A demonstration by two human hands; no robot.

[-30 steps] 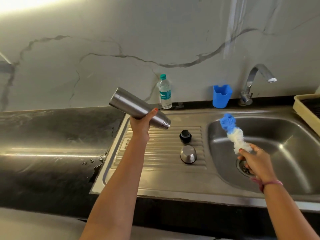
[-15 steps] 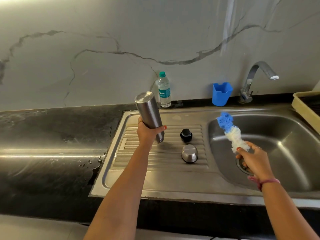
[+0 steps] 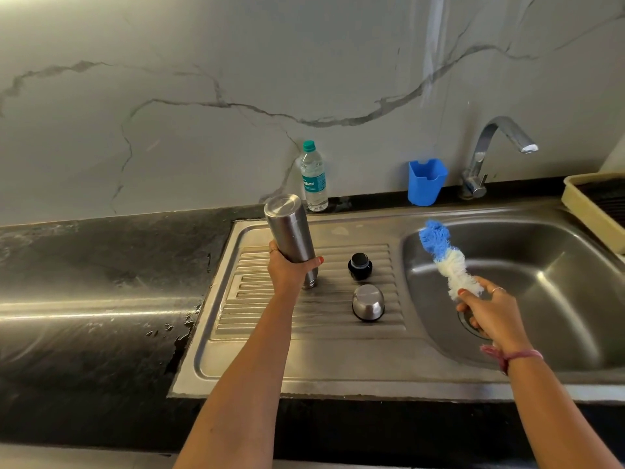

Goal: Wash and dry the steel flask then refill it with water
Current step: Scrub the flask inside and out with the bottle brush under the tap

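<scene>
steel flask [image 3: 290,233] | inverted, slightly tilted, mouth down on ribbed drainboard [image 3: 304,319] | uncapped

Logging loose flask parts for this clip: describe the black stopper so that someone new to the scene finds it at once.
Start at the ribbed drainboard left of the sink basin. The black stopper stands near its far end, between the inverted steel flask gripped by the left hand and the basin. It is the only black piece; the steel cup nearer the camera is shiny metal.
</scene>
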